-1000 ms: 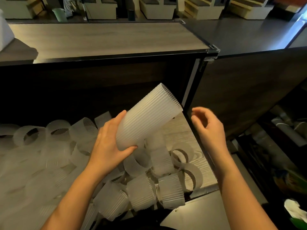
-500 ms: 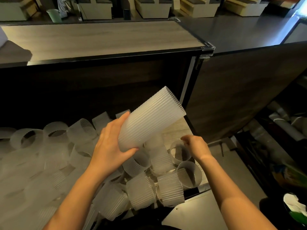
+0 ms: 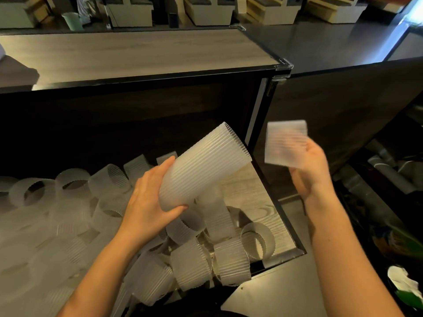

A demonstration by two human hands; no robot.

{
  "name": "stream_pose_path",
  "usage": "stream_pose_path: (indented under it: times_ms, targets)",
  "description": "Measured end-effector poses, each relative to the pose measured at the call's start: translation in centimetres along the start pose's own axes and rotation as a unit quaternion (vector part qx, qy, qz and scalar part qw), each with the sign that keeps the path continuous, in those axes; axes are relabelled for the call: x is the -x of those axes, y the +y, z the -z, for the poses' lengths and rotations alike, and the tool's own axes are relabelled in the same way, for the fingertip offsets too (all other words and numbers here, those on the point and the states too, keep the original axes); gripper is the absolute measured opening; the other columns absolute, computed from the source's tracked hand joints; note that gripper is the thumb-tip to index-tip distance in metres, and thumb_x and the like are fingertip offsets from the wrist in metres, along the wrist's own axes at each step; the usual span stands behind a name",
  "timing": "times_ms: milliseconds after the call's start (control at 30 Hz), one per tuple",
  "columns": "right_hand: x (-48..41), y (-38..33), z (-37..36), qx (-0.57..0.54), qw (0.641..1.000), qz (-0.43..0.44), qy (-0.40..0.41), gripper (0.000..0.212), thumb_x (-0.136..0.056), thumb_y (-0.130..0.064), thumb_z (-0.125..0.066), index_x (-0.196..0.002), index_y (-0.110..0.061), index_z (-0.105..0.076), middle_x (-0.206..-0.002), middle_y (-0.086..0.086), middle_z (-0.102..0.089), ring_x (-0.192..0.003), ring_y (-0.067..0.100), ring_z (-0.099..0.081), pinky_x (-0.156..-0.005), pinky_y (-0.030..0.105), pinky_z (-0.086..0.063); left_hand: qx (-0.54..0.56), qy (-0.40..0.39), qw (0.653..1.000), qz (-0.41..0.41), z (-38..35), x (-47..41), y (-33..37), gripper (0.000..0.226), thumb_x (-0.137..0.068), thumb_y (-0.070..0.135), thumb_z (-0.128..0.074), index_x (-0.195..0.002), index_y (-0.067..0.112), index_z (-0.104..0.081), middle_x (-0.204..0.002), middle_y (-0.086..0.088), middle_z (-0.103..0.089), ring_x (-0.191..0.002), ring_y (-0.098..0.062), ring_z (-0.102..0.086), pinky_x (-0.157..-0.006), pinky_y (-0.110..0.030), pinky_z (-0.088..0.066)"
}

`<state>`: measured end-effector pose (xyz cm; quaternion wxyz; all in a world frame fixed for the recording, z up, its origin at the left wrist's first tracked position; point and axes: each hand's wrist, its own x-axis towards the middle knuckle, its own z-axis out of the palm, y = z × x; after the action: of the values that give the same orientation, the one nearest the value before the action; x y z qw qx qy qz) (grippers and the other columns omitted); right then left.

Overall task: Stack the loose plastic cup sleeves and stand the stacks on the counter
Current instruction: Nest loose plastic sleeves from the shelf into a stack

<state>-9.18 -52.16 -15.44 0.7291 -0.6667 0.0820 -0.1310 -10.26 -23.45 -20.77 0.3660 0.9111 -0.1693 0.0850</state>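
Observation:
My left hand (image 3: 148, 200) grips the narrow end of a long stack of nested, ribbed, translucent cup sleeves (image 3: 203, 165), tilted with its wide mouth up to the right. My right hand (image 3: 309, 170) holds one single sleeve (image 3: 285, 143), blurred, just right of the stack's mouth and apart from it. Below both hands, several loose sleeves (image 3: 190, 264) lie heaped on the wood-grain shelf (image 3: 247, 191) inside the open cabinet. The wooden counter top (image 3: 137, 53) stretches above the cabinet.
The dark cabinet door (image 3: 343, 110) stands open to the right. Beige boxes (image 3: 210, 12) and a pale green cup (image 3: 73, 20) line the far side of the counter. Dark clutter and a white-green object (image 3: 405, 287) lie at the lower right.
My right hand reached down into the pile, took one sleeve and lifted it up beside the stack's mouth. The left hand kept the stack nearly still.

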Motion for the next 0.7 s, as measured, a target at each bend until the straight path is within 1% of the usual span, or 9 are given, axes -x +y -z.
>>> stream_pose_path:
  times_ms: [67, 100, 167, 233, 300, 433, 500, 600, 700]
  targets:
    - [0.6, -2.2, -0.6, -0.040, 0.995, 0.055, -0.075, 0.038, -0.056, -0.046, -0.079, -0.088, -0.027, -0.071, -0.089, -0.006, -0.071, -0.095, 0.015, -0.064, -0.080, 0.027, -0.054, -0.008, -0.008, 1.000, -0.009, -0.2, 0.1, 0.0, 0.100, -0.065, 0.025, -0.081, -0.135, 0.049, -0.015, -0.128, 0.018, -0.030, -0.116, -0.010, -0.033, -0.091, -0.035, -0.031]
    - [0.7, -2.8, -1.1, -0.042, 0.993, 0.064, -0.093, 0.042, -0.055, -0.050, -0.079, -0.090, -0.028, -0.072, -0.091, -0.006, -0.071, -0.096, 0.016, -0.064, -0.080, 0.027, -0.054, -0.011, -0.012, 1.000, -0.015, -0.2, 0.1, 0.1, 0.101, -0.065, 0.025, -0.081, -0.136, 0.049, -0.015, -0.129, 0.018, -0.030, -0.115, -0.010, -0.033, -0.090, -0.035, -0.031]
    - [0.6, -3.2, -1.9, -0.011, 0.994, 0.046, -0.098, 0.033, -0.062, -0.043, -0.075, -0.091, -0.028, -0.070, -0.089, -0.007, -0.071, -0.095, 0.014, -0.064, -0.081, 0.029, -0.053, -0.020, -0.017, 0.999, -0.025, -0.4, 0.2, 0.1, 0.101, -0.065, 0.026, -0.081, -0.137, 0.047, -0.014, -0.129, 0.015, -0.033, -0.113, -0.009, -0.033, -0.088, -0.034, -0.032]
    - [0.2, -3.2, -2.5, 0.046, 0.995, 0.014, -0.083, 0.017, -0.078, -0.025, -0.067, -0.094, -0.027, -0.067, -0.091, -0.006, -0.071, -0.097, 0.014, -0.064, -0.084, 0.032, -0.051, -0.021, -0.019, 0.999, -0.028, -0.4, 0.2, 0.2, 0.100, -0.065, 0.029, -0.081, -0.138, 0.045, -0.015, -0.129, 0.014, -0.033, -0.113, -0.008, -0.032, -0.088, -0.035, -0.032]
    - [0.1, -3.1, -2.7, 0.091, 0.991, 0.001, -0.093, 0.017, -0.084, -0.016, -0.063, -0.098, -0.025, -0.066, -0.093, -0.005, -0.070, -0.097, 0.013, -0.065, -0.086, 0.033, -0.051, -0.016, -0.017, 0.999, -0.028, -0.3, 0.3, 0.2, 0.098, -0.064, 0.034, -0.078, -0.138, 0.045, -0.016, -0.129, 0.015, -0.032, -0.113, -0.008, -0.032, -0.089, -0.035, -0.032]
    - [0.1, -2.7, -2.6, 0.176, 0.980, -0.005, -0.094, 0.020, -0.086, -0.019, -0.062, -0.105, -0.024, -0.066, -0.097, -0.006, -0.069, -0.096, 0.008, -0.064, -0.084, 0.028, -0.051, -0.014, -0.010, 1.000, -0.020, -0.1, 0.4, 0.1, 0.101, -0.065, 0.026, -0.082, -0.138, 0.047, -0.015, -0.132, 0.015, -0.033, -0.114, -0.002, -0.029, -0.090, -0.033, -0.030]
    - [0.1, -2.6, -2.6, 0.199, 0.975, -0.006, -0.095, 0.017, -0.088, -0.020, -0.060, -0.103, -0.029, -0.064, -0.097, -0.011, -0.067, -0.093, 0.003, -0.061, -0.078, 0.021, -0.048, -0.024, -0.008, 0.999, -0.027, -0.1, 0.4, 0.2, 0.100, -0.065, 0.025, -0.081, -0.138, 0.046, -0.016, -0.131, 0.017, -0.031, -0.113, -0.001, -0.027, -0.090, -0.034, -0.030]
    - [0.2, -2.1, -3.2, 0.261, 0.959, -0.007, -0.107, 0.024, -0.092, -0.021, -0.056, -0.113, -0.032, -0.061, -0.100, -0.021, -0.061, -0.092, -0.008, -0.054, -0.072, 0.011, -0.039, -0.031, -0.016, 0.999, -0.032, -0.2, 0.3, 0.6, 0.099, -0.065, 0.024, -0.082, -0.137, 0.046, -0.017, -0.135, 0.008, -0.038, -0.116, -0.007, -0.030, -0.093, -0.037, -0.031]
    - [0.5, -1.0, -3.6, 0.286, 0.951, -0.004, -0.117, 0.030, -0.092, -0.022, -0.054, -0.121, -0.028, -0.057, -0.106, -0.017, -0.059, -0.097, -0.005, -0.053, -0.077, 0.011, -0.039, -0.029, -0.025, 0.998, -0.040, -0.3, 0.2, 0.9, 0.097, -0.065, 0.032, -0.079, -0.135, 0.049, -0.015, -0.136, 0.004, -0.039, -0.118, -0.013, -0.034, -0.094, -0.039, -0.032]
